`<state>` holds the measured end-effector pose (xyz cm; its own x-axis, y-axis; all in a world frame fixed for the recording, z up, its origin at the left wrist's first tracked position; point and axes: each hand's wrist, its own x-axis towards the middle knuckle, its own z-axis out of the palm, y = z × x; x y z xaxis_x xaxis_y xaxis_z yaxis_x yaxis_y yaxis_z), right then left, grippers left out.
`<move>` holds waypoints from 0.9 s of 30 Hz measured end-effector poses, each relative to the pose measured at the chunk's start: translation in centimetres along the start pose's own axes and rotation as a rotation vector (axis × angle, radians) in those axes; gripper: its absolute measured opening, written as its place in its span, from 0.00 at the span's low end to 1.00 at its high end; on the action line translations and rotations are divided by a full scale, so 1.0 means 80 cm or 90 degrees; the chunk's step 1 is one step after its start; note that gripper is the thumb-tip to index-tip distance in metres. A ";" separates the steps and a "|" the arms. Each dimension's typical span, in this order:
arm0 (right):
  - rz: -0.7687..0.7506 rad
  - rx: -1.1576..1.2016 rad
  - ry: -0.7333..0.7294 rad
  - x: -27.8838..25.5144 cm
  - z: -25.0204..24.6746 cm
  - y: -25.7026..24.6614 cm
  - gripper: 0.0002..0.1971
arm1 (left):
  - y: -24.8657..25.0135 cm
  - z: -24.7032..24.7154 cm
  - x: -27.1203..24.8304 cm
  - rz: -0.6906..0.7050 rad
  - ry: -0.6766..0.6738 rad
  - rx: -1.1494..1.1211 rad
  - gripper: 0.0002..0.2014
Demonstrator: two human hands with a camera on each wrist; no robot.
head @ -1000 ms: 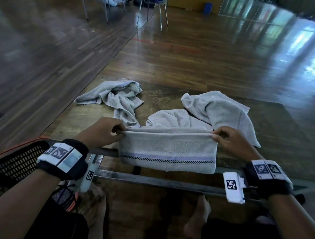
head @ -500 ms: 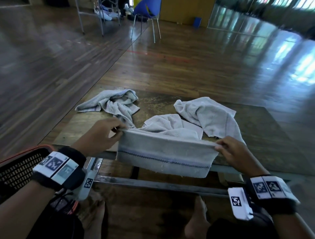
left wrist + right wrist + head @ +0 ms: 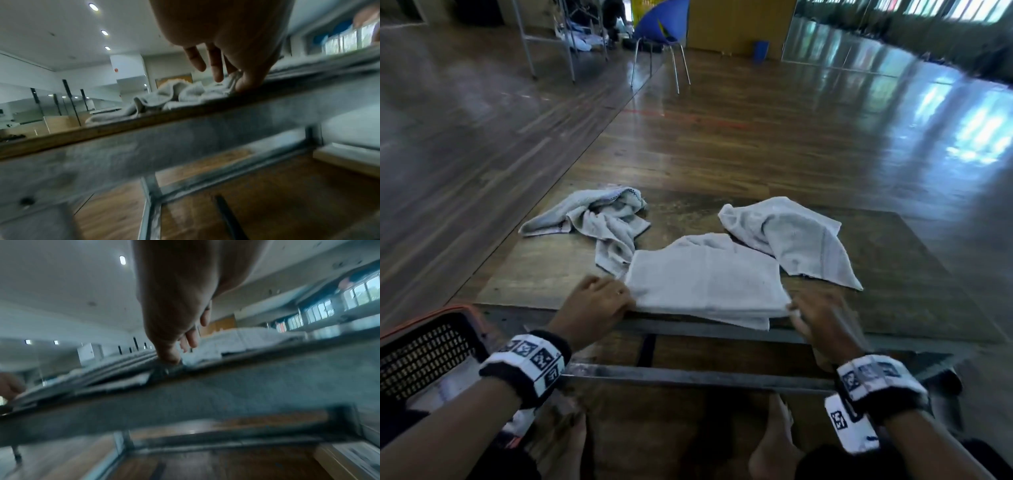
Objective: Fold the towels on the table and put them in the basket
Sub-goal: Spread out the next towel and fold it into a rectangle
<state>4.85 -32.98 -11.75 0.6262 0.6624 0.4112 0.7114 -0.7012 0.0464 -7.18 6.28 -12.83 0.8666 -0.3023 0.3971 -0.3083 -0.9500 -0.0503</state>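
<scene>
A pale grey towel lies folded flat at the table's near edge, its front hem hanging slightly over. My left hand rests at its left edge; in the left wrist view the fingers hang straight and apart, with the thumb touching the table edge by the cloth. My right hand, blurred, is at the towel's right corner; its thumb touches that corner and the other fingers stay loose above it. The black mesh basket with an orange rim sits low at the left.
One crumpled towel lies at the table's back left, another at the back right, and a third peeks out behind the folded one. The wooden table has a metal frame. A blue chair stands far off.
The towel that both hands held up over the table's front edge has been folded forward and laid flat on the table. Both hands have loosened at its near corners.
</scene>
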 end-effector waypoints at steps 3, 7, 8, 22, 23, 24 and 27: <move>0.014 -0.023 -0.083 -0.014 0.020 -0.012 0.15 | 0.001 0.021 -0.011 -0.032 -0.068 -0.035 0.09; 0.031 -0.020 -0.098 -0.017 0.017 -0.007 0.14 | -0.003 0.021 -0.009 -0.043 -0.082 -0.078 0.06; 0.040 -0.018 -0.101 -0.017 0.017 -0.006 0.14 | -0.003 0.020 -0.010 -0.041 -0.089 -0.084 0.06; 0.222 0.200 0.035 0.096 0.042 -0.073 0.11 | 0.071 0.033 0.089 -0.220 -0.008 -0.202 0.19; 0.250 0.226 0.042 0.112 0.047 -0.083 0.12 | 0.076 0.040 0.101 -0.243 -0.029 -0.210 0.21; 0.272 0.242 0.042 0.126 0.053 -0.092 0.13 | 0.078 0.048 0.110 -0.264 -0.049 -0.214 0.22; 0.291 0.210 -0.049 0.143 0.077 -0.111 0.20 | 0.079 0.078 0.118 -0.304 -0.127 -0.198 0.24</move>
<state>7.67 -17.55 -13.02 0.9067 0.3367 0.2541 0.4165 -0.8101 -0.4127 1.47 -3.04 -15.10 0.9851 0.1149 0.1282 0.0593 -0.9255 0.3741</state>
